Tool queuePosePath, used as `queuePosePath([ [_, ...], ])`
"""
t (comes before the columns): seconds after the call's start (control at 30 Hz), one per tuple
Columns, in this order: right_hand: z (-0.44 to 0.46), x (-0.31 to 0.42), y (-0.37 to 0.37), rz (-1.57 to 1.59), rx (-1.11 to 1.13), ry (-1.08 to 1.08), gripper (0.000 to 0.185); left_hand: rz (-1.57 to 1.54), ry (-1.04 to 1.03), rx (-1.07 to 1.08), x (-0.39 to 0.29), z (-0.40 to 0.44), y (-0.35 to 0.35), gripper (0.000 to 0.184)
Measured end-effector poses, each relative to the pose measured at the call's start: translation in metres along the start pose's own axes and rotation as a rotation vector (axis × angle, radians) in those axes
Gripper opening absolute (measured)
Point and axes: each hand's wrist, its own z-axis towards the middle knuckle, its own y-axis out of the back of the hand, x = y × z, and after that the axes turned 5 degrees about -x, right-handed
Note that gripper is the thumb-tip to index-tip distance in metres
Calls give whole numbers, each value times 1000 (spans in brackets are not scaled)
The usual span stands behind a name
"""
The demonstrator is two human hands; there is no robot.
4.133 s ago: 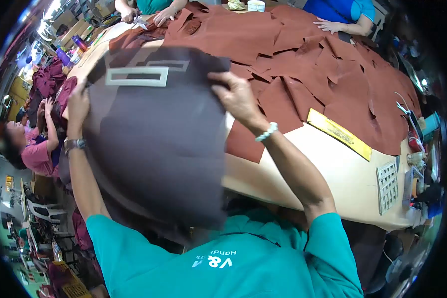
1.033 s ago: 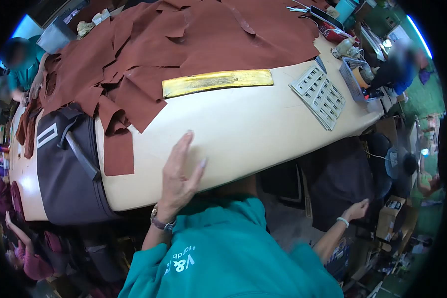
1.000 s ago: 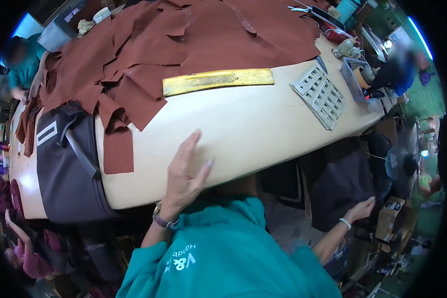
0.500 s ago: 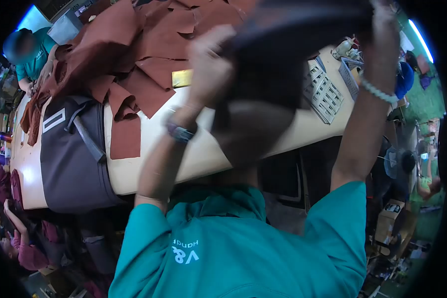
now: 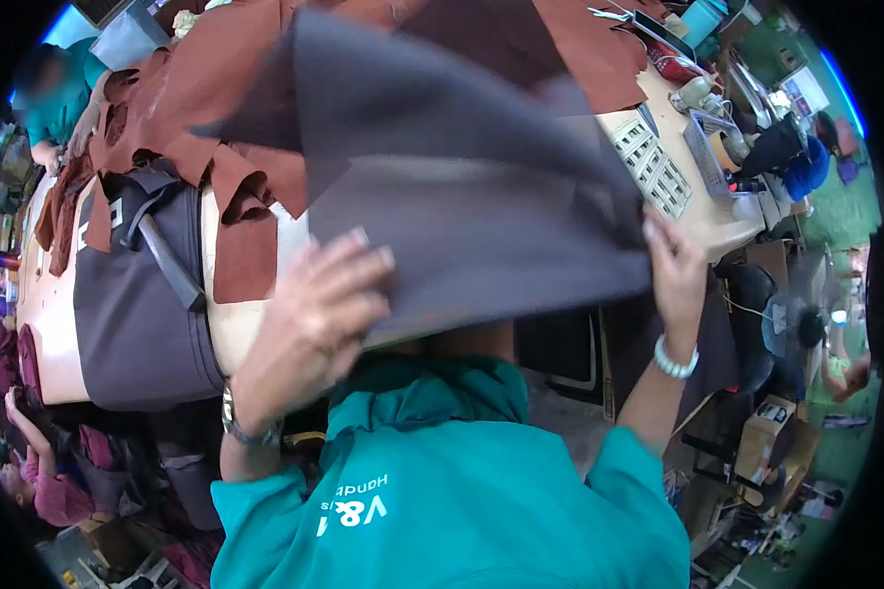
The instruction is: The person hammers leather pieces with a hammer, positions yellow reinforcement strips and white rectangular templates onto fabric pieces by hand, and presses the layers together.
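A large dark sheet point(image 5: 462, 187) is spread over the middle of the table, its far edge blurred and lifted. My right hand point(image 5: 676, 260) grips its right corner between thumb and fingers. At the sheet's near left edge is my left hand point(image 5: 329, 319), fingers spread and slightly blurred, nothing pinched in them. Reddish-brown sheets point(image 5: 206, 69) lie beyond and partly beneath the dark one. On the left, a hammer point(image 5: 167, 260) rests on a stack of folded dark material point(image 5: 133, 324) that hangs over the table's front edge.
Slotted pale plates point(image 5: 651, 165) and a grey basket point(image 5: 707, 147) stand at the table's right. A co-worker in teal point(image 5: 59, 108) is at the far left corner, another person in pink point(image 5: 59, 491) at the lower left. Below the table's right end is a cardboard box point(image 5: 764, 432).
The dark sheet has come down from a raised, blurred position and spread over the table. My right hand has lowered with its corner; my left hand has moved left and its fingers have opened.
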Motion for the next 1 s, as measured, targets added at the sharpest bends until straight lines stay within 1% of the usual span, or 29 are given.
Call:
queuePosePath([
  [0.07, -40, -14, 5, -12, 164, -145, 21, -193, -41, 342, -1, -19, -12, 21],
  [0.1, -59, -23, 8, -39, 223, -169, 23, -275, -21, 457, -4, -23, -18, 33],
  [0.13, -78, -32, 10, -47, 241, -229, 26, -341, 15, 524, -7, -19, -19, 50],
  [0.2, -106, -35, 16, -35, 283, -456, 30, -431, 21, 335, -6, -9, -29, 55],
  [0.23, -109, -28, 18, -107, 335, -543, 30, -442, 37, 204, -3, -3, -43, 61],
  [0.27, -112, -21, 21, -180, 384, -630, 31, -339, 60, 66, -1, 3, -60, 64],
  [0.3, -117, -26, 22, -330, 381, -478, 31, -141, 109, -9, -3, 14, -73, 66],
  [0.33, -116, -25, 21, -338, 253, -382, 31, 58, 156, -85, -4, 22, -84, 67],
  [0.4, -101, -18, 9, -354, 2, -185, 30, 179, 198, -2, 0, 21, -106, 67],
  [0.43, -85, -4, -2, -266, -42, -102, 30, 235, 218, 46, 1, 19, -118, 67],
  [0.47, -64, 11, -19, -170, -87, -13, 30, 186, 215, 23, 1, 12, -124, 67],
  [0.53, -44, 10, -50, -147, 15, 122, 36, 158, 215, 41, -5, 2, -123, 66],
  [0.6, -35, 4, -80, -328, 92, 206, 45, 195, 182, 44, -8, -7, -120, 66],
  [0.63, -36, -1, -89, -320, 163, 148, 54, 189, 175, 54, -7, -11, -120, 66],
  [0.77, -54, -15, -93, -450, 190, 117, 58, 150, 170, 101, -3, -9, -118, 66],
  [0.87, -54, -18, -89, -469, 189, 87, 57, 142, 134, 94, 1, 0, -120, 67],
  [0.93, -34, -16, -92, -464, 179, 79, 54, 151, 116, 100, 4, 4, -122, 68],
  [1.0, 1, -6, -104, -399, 93, 237, 49, 151, 109, 96, 5, 6, -123, 69],
])
